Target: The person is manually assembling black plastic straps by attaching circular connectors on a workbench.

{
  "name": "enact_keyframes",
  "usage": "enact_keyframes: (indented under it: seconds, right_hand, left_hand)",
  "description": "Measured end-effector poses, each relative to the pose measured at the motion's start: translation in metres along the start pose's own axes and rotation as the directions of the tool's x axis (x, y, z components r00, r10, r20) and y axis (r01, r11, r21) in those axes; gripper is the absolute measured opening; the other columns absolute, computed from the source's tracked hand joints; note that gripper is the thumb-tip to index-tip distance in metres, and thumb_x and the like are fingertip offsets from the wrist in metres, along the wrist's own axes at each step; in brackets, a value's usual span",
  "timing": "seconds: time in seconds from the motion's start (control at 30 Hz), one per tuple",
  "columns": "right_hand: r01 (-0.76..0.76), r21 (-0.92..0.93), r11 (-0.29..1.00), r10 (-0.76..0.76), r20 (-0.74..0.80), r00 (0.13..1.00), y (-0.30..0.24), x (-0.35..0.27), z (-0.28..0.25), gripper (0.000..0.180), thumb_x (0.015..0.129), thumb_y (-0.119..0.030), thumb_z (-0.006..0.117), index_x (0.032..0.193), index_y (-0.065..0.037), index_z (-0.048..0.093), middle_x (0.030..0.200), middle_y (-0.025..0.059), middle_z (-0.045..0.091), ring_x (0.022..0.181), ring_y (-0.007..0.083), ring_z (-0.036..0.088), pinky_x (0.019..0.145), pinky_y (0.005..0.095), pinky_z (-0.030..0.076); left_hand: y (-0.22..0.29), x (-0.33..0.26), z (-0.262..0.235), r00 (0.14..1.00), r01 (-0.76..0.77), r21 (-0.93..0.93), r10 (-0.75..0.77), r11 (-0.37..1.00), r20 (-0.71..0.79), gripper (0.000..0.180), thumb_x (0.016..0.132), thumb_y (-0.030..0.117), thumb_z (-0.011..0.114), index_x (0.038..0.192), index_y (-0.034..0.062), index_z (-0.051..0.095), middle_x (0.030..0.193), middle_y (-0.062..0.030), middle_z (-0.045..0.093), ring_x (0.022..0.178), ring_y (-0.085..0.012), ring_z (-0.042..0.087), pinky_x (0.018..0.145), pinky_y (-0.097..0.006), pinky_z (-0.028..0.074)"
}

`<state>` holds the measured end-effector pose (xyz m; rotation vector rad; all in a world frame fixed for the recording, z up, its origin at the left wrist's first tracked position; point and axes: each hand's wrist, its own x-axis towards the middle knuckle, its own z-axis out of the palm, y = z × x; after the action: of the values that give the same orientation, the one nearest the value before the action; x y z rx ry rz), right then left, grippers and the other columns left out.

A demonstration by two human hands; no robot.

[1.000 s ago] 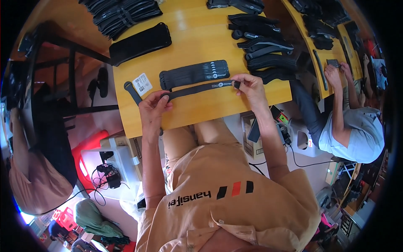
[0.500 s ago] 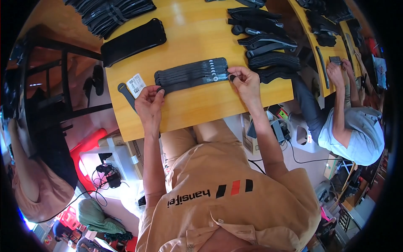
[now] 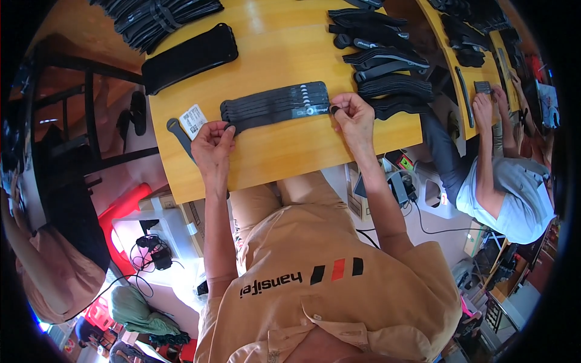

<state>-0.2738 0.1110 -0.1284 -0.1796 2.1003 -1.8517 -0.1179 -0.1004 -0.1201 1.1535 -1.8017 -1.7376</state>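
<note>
One yellow counter [image 3: 272, 54] is the largest thing before us, and it carries all the work. At its far left corner we see a thick bundle of black straps [image 3: 158, 21]; along the right side, several strap stacks [image 3: 390, 88], loosely piled. Next in size comes the flat black pad [image 3: 190, 58], near the left edge, w/ nothing on it. In the middle lies the strap row [image 3: 266, 97], its strips side by side.

Then our two hands. The left hand [image 3: 212, 145] has thumb and fingers pinched on the left end of the nearest strap [image 3: 266, 121]; the right hand [image 3: 356, 118] pinches the other end, approx. at the row's right edge. Neither has let go yet.

The change: 1 sec ago this strap was apart from the row, on our side of it; now it lies along the row's near edge, its white print approx. in line w/ the others. For the work, we judge it means the placing is almost done, w/ maybe small straightening left.

Smaller still, a loose strap [image 3: 180, 136] is beside the left hand, and the white label [image 3: 193, 121] is just next to it.
</note>
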Motion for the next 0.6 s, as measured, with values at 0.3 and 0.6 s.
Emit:
enact_keyframes:
  seconds: [0.3, 0.6]
  right_hand:
    - [0.007, -0.027, 1.0, -0.007, -0.007, 1.0, 0.0015, 0.0001, 0.0028, 0.013, 0.074, 0.007, 0.057, 0.084, 0.0, 0.06, 0.07, -0.0009, 0.059, 0.055, 0.0022, 0.051, 0.043, 0.017, 0.043]
    - [0.039, 0.018, 0.999, -0.039, -0.007, 0.999, 0.0042, 0.0007, 0.0011, 0.013, 0.074, 0.008, 0.056, 0.084, 0.0, 0.059, 0.069, -0.0006, 0.059, 0.055, 0.0027, 0.052, 0.044, 0.0174, 0.044]
  left_hand:
    - [-0.0022, 0.0014, -0.0024, 1.0, 0.022, -0.019, -0.022, 1.0, -0.019, 0.011, 0.078, 0.005, 0.065, 0.085, -0.0015, 0.061, 0.069, -0.0023, 0.058, 0.056, -0.0054, 0.053, 0.05, -0.018, 0.046]
    - [0.0006, 0.0005, 0.0021, 1.0, 0.022, -0.052, -0.022, 0.998, -0.002, 0.009, 0.079, 0.004, 0.064, 0.085, -0.0015, 0.06, 0.069, -0.0022, 0.058, 0.056, -0.0055, 0.053, 0.05, -0.018, 0.047]
